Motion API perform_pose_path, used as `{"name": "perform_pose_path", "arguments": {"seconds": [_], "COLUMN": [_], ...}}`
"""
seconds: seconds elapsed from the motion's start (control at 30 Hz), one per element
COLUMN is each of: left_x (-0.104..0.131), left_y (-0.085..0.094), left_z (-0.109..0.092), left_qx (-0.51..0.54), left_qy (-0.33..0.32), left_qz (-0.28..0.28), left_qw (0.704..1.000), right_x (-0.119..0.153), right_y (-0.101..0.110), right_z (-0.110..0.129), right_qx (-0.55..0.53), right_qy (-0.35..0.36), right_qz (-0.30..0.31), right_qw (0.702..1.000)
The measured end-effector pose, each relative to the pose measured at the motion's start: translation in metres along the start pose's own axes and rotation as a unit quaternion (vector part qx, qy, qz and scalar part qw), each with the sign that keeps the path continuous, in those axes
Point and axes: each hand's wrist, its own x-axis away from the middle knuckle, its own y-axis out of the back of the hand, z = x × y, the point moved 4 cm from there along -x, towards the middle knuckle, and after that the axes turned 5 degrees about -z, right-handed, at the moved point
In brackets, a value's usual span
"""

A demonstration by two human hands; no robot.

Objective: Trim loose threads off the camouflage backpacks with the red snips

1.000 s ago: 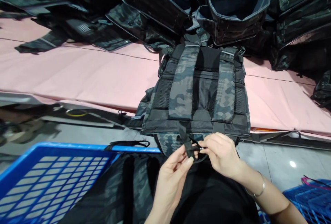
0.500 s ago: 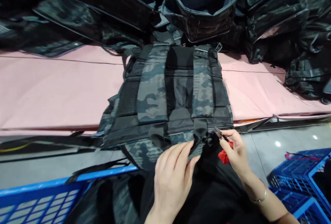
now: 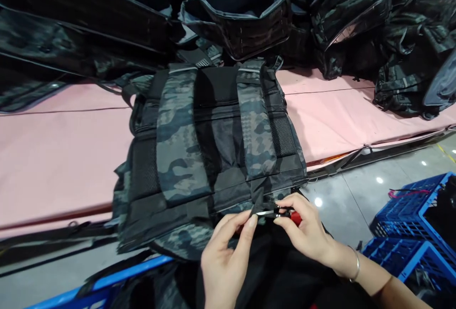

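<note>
A camouflage backpack (image 3: 224,133) lies on the pink-covered table, its two shoulder straps facing up. At its lower edge my left hand (image 3: 230,252) pinches a black webbing strap (image 3: 257,197) between thumb and fingertips. My right hand (image 3: 306,228) is closed round small snips (image 3: 281,212) with something red at the handle. The metal blades point left and meet the webbing beside my left fingertips. Part of the snips is hidden by my right fingers.
More dark camouflage bags (image 3: 242,14) crowd the back of the pink-covered table (image 3: 57,157). Blue plastic crates (image 3: 402,223) stand on the floor at the right. A blue crate rim (image 3: 131,273) crosses the lower left, with dark fabric inside.
The snips have moved left to the webbing. My left hand has gone from resting over the lower edge to pinching the strap. The view has shifted, and the backpack appears further left.
</note>
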Motion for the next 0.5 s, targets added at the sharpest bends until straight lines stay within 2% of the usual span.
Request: {"name": "perform_pose_path", "arguments": {"seconds": [0.13,0.27,0.4,0.5], "left_x": [0.001,0.001,0.005,0.008], "left_y": [-0.004,-0.003,-0.004,-0.002], "left_z": [-0.006,-0.010,-0.011,-0.002], "left_qx": [-0.019,-0.041,-0.037,-0.047], "left_qy": [-0.023,-0.017,-0.044,-0.045], "left_qz": [0.010,-0.001,-0.013,-0.037], "left_qw": [1.000,0.999,0.998,0.997], "right_x": [-0.003,-0.007,-0.014,-0.021], "right_y": [0.001,0.003,0.001,0.002], "right_z": [0.004,0.004,0.004,0.000], "right_qx": [0.019,0.002,0.035,0.060], "right_qy": [0.022,0.017,0.062,0.018], "right_qz": [-0.020,-0.022,0.042,0.093], "right_qw": [0.999,1.000,0.997,0.994]}}
